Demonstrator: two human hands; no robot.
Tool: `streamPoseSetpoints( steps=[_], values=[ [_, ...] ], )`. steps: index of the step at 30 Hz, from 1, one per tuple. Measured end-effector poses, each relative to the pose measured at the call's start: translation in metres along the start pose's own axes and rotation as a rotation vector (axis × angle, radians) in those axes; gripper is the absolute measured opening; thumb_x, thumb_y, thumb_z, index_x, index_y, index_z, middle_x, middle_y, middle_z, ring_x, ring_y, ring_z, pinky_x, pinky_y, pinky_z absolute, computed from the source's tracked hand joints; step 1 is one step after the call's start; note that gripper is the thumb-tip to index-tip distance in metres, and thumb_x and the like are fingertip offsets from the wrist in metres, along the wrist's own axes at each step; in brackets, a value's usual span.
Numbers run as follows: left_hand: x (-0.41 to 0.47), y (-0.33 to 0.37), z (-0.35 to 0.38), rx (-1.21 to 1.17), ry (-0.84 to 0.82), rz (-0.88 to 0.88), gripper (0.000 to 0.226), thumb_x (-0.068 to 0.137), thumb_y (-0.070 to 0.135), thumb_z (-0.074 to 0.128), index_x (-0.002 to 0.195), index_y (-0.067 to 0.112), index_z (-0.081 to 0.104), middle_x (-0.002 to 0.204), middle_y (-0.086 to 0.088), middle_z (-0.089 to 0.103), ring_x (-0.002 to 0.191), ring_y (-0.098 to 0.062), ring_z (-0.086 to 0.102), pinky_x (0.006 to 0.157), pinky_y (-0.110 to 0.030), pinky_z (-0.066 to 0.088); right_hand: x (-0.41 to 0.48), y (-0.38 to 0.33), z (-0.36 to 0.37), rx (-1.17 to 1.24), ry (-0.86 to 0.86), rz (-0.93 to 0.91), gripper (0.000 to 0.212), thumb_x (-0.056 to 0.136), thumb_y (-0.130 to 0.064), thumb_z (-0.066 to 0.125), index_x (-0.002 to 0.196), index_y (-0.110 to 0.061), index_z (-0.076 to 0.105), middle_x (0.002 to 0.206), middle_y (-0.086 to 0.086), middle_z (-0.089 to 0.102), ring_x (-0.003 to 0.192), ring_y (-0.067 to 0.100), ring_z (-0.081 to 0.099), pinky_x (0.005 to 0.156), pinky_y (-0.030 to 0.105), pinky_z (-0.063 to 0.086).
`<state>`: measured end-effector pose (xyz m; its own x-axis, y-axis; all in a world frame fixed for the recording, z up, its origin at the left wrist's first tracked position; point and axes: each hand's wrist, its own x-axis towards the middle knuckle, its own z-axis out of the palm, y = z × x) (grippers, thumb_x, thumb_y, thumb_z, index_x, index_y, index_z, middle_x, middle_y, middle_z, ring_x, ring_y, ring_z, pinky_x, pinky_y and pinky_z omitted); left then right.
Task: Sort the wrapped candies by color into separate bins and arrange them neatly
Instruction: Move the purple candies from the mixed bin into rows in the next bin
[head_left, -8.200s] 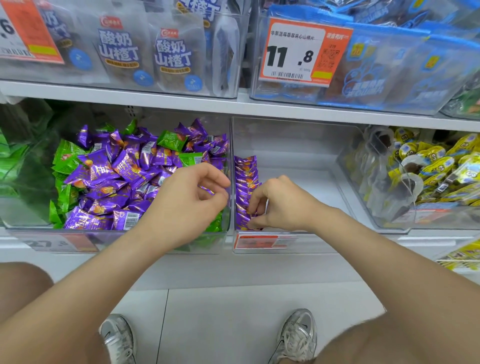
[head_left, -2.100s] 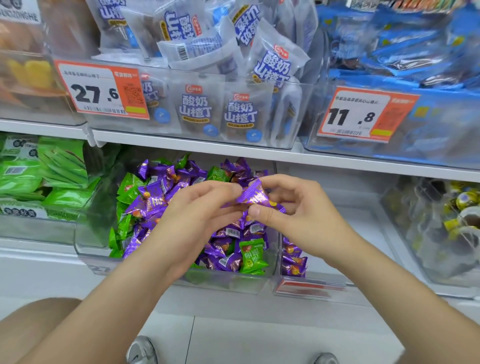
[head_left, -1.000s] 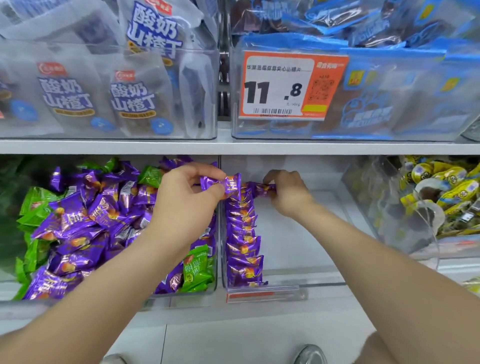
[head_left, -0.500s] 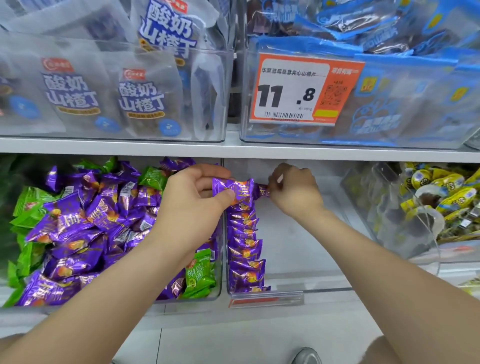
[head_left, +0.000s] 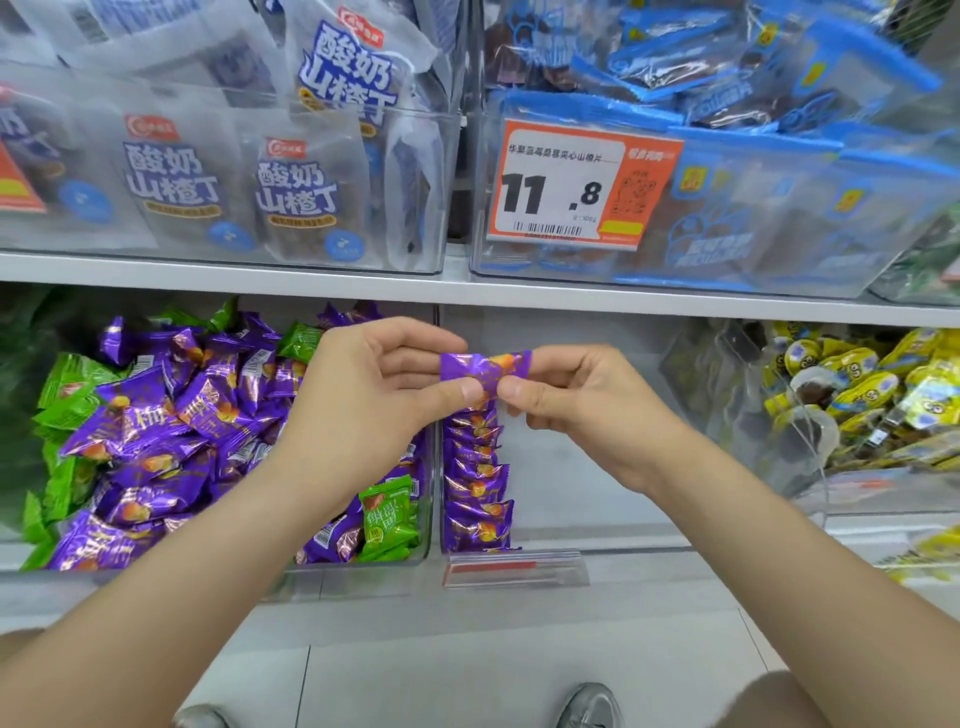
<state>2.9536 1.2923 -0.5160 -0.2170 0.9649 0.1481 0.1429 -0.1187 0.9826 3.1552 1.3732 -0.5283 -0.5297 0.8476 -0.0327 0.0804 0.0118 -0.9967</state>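
My left hand (head_left: 363, 400) and my right hand (head_left: 582, 410) pinch the two ends of one purple candy (head_left: 483, 366), held level above the far end of a row of purple candies (head_left: 475, 483). That row stands on edge along the left wall of a clear middle bin (head_left: 597, 540). The clear left bin (head_left: 423, 519) holds a loose heap of purple candies (head_left: 156, 431) mixed with green candies (head_left: 387, 519). My left forearm crosses over that heap and hides part of it.
A clear bin of yellow wrapped sweets (head_left: 872, 395) stands to the right. A white shelf edge (head_left: 519, 293) runs just above my hands, bearing bins of bagged snacks and an orange 11.8 price tag (head_left: 576, 187). A red label strip (head_left: 514, 569) fronts the middle bin.
Both hands have come slightly toward me and upward with the purple candy, which is now stretched flat between the fingertips. The camera has shifted a little.
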Motion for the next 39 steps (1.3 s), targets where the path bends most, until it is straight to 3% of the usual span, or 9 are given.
streamPoseSetpoints(
  steps=[4, 7, 10, 13, 16, 26, 29, 35, 39],
  values=[
    [-0.001, 0.001, 0.006, 0.053, -0.024, 0.047, 0.026, 0.08, 0.009, 0.087, 0.103, 0.013, 0.077, 0.087, -0.002, 0.081, 0.081, -0.019, 0.078, 0.076, -0.031, 0.064, 0.002, 0.0, -0.006, 0.109, -0.007, 0.038, 0.017, 0.076, -0.015, 0.08, 0.091, -0.007, 0.076, 0.077, 0.004, 0.073, 0.069, 0.014, 0.065, 0.069, 0.027, 0.05],
    [0.0, -0.002, 0.012, 0.177, -0.014, 0.089, 0.021, 0.081, 0.014, 0.088, 0.099, 0.02, 0.077, 0.083, 0.006, 0.08, 0.077, -0.012, 0.076, 0.073, -0.029, 0.062, -0.001, -0.002, -0.013, -0.013, -0.024, -0.103, 0.025, 0.08, -0.015, 0.08, 0.103, -0.006, 0.075, 0.096, 0.015, 0.078, 0.085, 0.021, 0.072, 0.081, 0.03, 0.059],
    [0.002, -0.006, 0.016, 0.368, 0.0, 0.163, 0.02, 0.08, 0.03, 0.089, 0.096, 0.031, 0.078, 0.081, 0.015, 0.076, 0.069, -0.003, 0.065, 0.066, -0.015, 0.047, 0.002, 0.003, -0.023, -0.102, 0.007, -0.156, 0.023, 0.084, -0.014, 0.081, 0.106, -0.008, 0.077, 0.1, 0.017, 0.079, 0.089, 0.023, 0.074, 0.085, 0.032, 0.059],
    [0.006, -0.011, 0.017, 0.611, 0.072, 0.203, 0.038, 0.082, 0.042, 0.083, 0.117, 0.039, 0.071, 0.102, 0.015, 0.066, 0.079, -0.004, 0.058, 0.07, -0.011, 0.037, 0.016, 0.023, -0.042, -0.229, 0.188, -0.107, 0.013, 0.089, -0.012, 0.08, 0.102, -0.008, 0.078, 0.094, 0.011, 0.08, 0.082, 0.013, 0.072, 0.078, 0.027, 0.057],
    [0.011, -0.022, 0.014, 0.724, 0.075, 0.099, 0.057, 0.086, 0.036, 0.078, 0.139, 0.03, 0.055, 0.123, 0.001, 0.054, 0.099, -0.016, 0.058, 0.086, -0.026, 0.04, 0.035, 0.053, -0.067, -0.412, 0.418, -0.028, 0.014, 0.087, -0.011, 0.083, 0.1, -0.009, 0.079, 0.094, 0.009, 0.079, 0.072, 0.0, 0.067, 0.069, 0.017, 0.051],
    [0.014, -0.033, 0.013, 0.747, 0.008, 0.03, 0.06, 0.09, 0.029, 0.072, 0.145, 0.021, 0.047, 0.121, 0.0, 0.055, 0.094, -0.018, 0.058, 0.084, -0.029, 0.041, 0.092, 0.099, -0.053, -1.017, 0.291, -0.044, 0.014, 0.089, -0.018, 0.076, 0.101, -0.026, 0.079, 0.102, 0.0, 0.077, 0.098, 0.025, 0.067, 0.079, 0.022, 0.035],
    [0.013, -0.033, 0.011, 0.74, -0.002, 0.045, 0.06, 0.091, 0.03, 0.071, 0.145, 0.022, 0.047, 0.121, 0.001, 0.054, 0.096, -0.018, 0.059, 0.084, -0.029, 0.041, 0.098, 0.098, -0.049, -1.092, 0.284, -0.056, 0.019, 0.089, -0.018, 0.074, 0.106, -0.025, 0.079, 0.106, 0.005, 0.074, 0.099, 0.029, 0.067, 0.08, 0.026, 0.046],
    [0.013, -0.034, 0.009, 0.74, -0.007, 0.066, 0.06, 0.091, 0.033, 0.071, 0.146, 0.023, 0.047, 0.121, 0.003, 0.054, 0.095, -0.015, 0.06, 0.082, -0.025, 0.037, 0.099, 0.098, -0.037, -1.086, 0.34, -0.01, 0.026, 0.089, -0.015, 0.072, 0.114, -0.021, 0.075, 0.122, 0.009, 0.052, 0.1, 0.03, 0.064, 0.091, 0.027, 0.049],
    [0.011, -0.032, 0.008, 0.744, -0.017, 0.08, 0.06, 0.093, 0.034, 0.069, 0.148, 0.023, 0.047, 0.123, 0.004, 0.052, 0.08, -0.005, 0.061, 0.078, -0.023, 0.036, 0.1, 0.099, -0.03, -0.945, 0.394, 0.034, 0.034, 0.08, -0.013, 0.069, 0.113, -0.019, 0.074, 0.116, 0.007, 0.063, 0.117, 0.023, 0.053, 0.083, 0.014, 0.037]
  ],
)
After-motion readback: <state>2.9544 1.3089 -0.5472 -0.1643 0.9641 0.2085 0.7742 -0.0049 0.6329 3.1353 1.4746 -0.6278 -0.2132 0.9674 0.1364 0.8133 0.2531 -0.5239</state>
